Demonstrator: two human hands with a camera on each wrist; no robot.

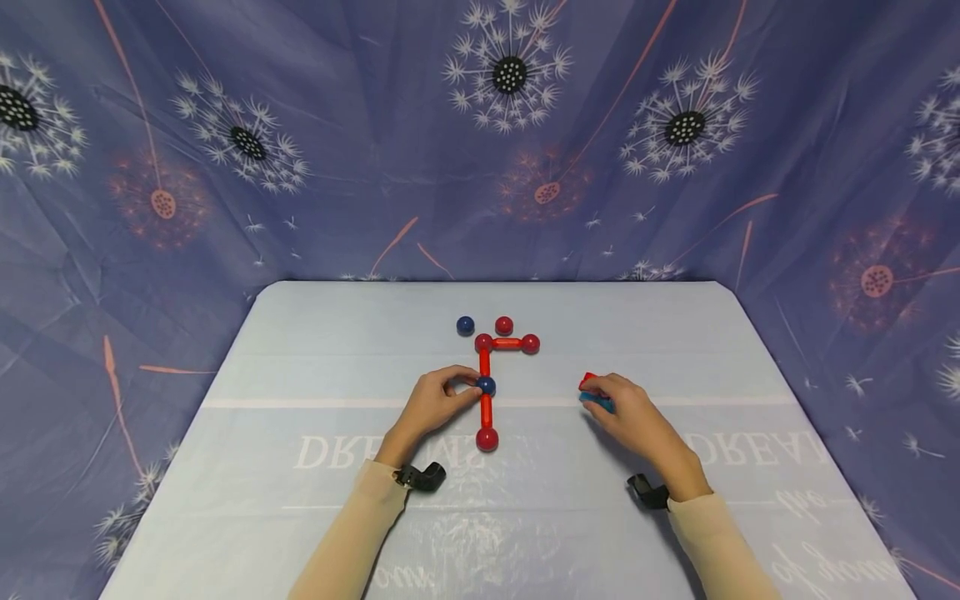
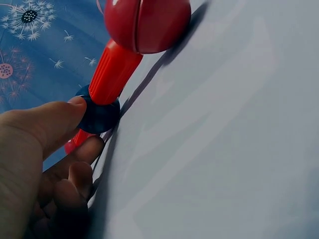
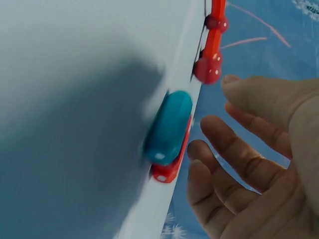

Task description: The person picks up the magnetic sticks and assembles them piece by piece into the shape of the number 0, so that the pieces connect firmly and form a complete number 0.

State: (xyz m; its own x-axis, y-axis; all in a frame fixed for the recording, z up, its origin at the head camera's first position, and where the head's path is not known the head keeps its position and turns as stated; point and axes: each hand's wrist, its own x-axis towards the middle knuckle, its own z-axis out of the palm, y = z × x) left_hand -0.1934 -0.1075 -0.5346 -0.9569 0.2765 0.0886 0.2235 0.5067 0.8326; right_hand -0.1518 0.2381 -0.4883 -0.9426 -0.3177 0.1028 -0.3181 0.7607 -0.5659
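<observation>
Red rods and balls form a joined figure, with a blue ball [image 1: 487, 386] midway down its long side. My left hand [image 1: 438, 407] pinches that blue ball [image 2: 99, 115] between thumb and forefinger. A red ball [image 2: 148, 22] and rod [image 2: 113, 72] extend from it in the left wrist view. On the right, my right hand [image 1: 632, 417] is over a blue piece [image 1: 597, 402] and a red piece [image 1: 587, 381]. In the right wrist view its fingers are spread and slightly bent, apart from the blue piece [image 3: 171, 125], which lies beside the red one [image 3: 163, 174].
Behind the figure, a loose blue ball [image 1: 465, 326] and a loose red ball [image 1: 504, 325] sit on the white table cover [image 1: 337, 333]. A patterned purple cloth [image 1: 420, 167] hangs along the back and sides of the table.
</observation>
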